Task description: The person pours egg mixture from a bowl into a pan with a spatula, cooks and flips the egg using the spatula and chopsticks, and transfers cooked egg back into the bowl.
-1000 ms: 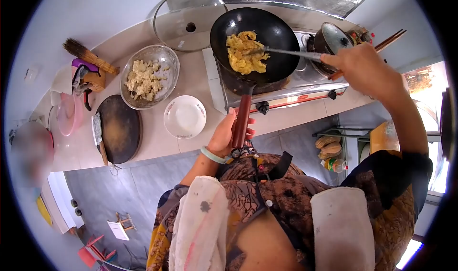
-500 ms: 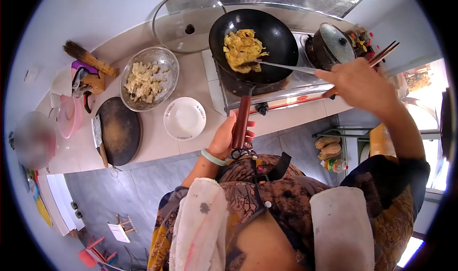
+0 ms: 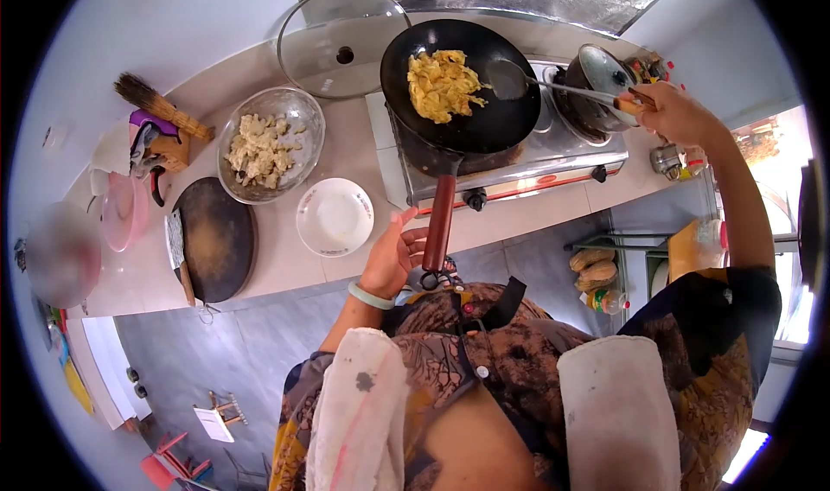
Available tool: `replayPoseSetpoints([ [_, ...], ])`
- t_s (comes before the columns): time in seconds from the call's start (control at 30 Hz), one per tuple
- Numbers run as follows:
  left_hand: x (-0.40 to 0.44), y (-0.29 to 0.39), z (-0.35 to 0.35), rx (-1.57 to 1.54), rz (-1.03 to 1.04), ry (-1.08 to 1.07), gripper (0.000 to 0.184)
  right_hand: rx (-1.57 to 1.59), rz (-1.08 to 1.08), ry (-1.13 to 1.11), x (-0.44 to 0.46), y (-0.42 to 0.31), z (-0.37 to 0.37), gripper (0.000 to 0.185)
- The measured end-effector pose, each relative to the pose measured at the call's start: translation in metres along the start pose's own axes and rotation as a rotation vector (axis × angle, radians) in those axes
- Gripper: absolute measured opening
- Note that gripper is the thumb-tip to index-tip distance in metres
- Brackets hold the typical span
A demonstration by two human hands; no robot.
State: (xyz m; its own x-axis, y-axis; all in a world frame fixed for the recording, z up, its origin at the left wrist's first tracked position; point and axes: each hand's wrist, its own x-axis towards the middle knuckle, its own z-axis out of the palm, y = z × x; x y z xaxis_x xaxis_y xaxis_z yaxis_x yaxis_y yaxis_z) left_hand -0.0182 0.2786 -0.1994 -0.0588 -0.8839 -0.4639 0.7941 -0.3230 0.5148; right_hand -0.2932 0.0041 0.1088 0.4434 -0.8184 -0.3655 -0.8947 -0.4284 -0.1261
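A black wok (image 3: 510, 128) with a reddish-brown handle (image 3: 441, 219) sits on the stove, and cooked yellow egg (image 3: 443, 86) is heaped in its left half. My right hand (image 3: 679, 115) is closed round the wooden handle of a metal spatula (image 3: 571, 89). The spatula's blade lies inside the wok, to the right of the egg and apart from it. Just left of the wok handle is my left hand (image 3: 393, 258), open with fingers apart; it holds nothing, and whether a fingertip touches the handle I cannot tell.
A white plate (image 3: 335, 223), a glass bowl (image 3: 313, 158) with pale lumpy food, and a round cutting board (image 3: 216, 240) with a knife (image 3: 175, 245) stand on the left. A glass lid (image 3: 324, 50) leans behind. A lidded pot (image 3: 592, 76) occupies the stove's right side.
My left hand has let go of the wok handle and moved slightly left. My right hand has moved right and up, drawing the spatula blade from the egg towards the wok's right side.
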Motion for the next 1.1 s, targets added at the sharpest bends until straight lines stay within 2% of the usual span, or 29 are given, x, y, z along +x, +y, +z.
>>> replayPoseSetpoints([
  [0.03,-0.003,0.000,-0.004,0.002,0.007,0.007,0.059,0.082,0.138,-0.112,0.004,0.000,-0.004,0.030],
  [0.13,-0.010,-0.002,-0.018,0.006,0.016,0.042,0.061,0.311,0.223,-0.221,0.033,0.026,0.019,0.030],
  [0.23,-0.018,-0.008,-0.031,-0.044,0.020,0.133,0.059,0.539,0.128,-0.313,0.064,0.030,0.060,0.041],
  [0.33,-0.027,-0.008,-0.034,-0.010,0.000,0.202,0.063,0.841,0.100,-0.215,0.081,0.037,0.106,0.039],
  [0.47,-0.030,-0.011,-0.038,0.015,0.004,0.255,0.061,0.937,0.066,-0.139,0.071,0.045,0.133,0.045],
  [0.7,-0.019,-0.014,-0.041,-0.013,0.010,0.270,0.056,0.870,0.023,-0.008,0.028,0.050,0.131,0.045],
  [0.83,-0.013,-0.016,-0.042,-0.033,0.002,0.266,0.053,0.652,-0.072,0.084,0.005,0.052,0.126,0.045],
  [0.93,-0.009,-0.021,-0.047,-0.027,0.006,0.256,0.053,0.138,-0.421,0.293,-0.019,0.041,0.121,0.052],
  [1.03,-0.008,-0.023,-0.049,-0.018,0.001,0.253,0.054,-0.241,-0.334,0.225,-0.044,0.008,0.099,0.055],
  [1.1,-0.008,-0.027,-0.051,-0.025,0.004,0.252,0.054,-0.036,-0.336,0.267,-0.040,0.025,0.098,0.049],
])
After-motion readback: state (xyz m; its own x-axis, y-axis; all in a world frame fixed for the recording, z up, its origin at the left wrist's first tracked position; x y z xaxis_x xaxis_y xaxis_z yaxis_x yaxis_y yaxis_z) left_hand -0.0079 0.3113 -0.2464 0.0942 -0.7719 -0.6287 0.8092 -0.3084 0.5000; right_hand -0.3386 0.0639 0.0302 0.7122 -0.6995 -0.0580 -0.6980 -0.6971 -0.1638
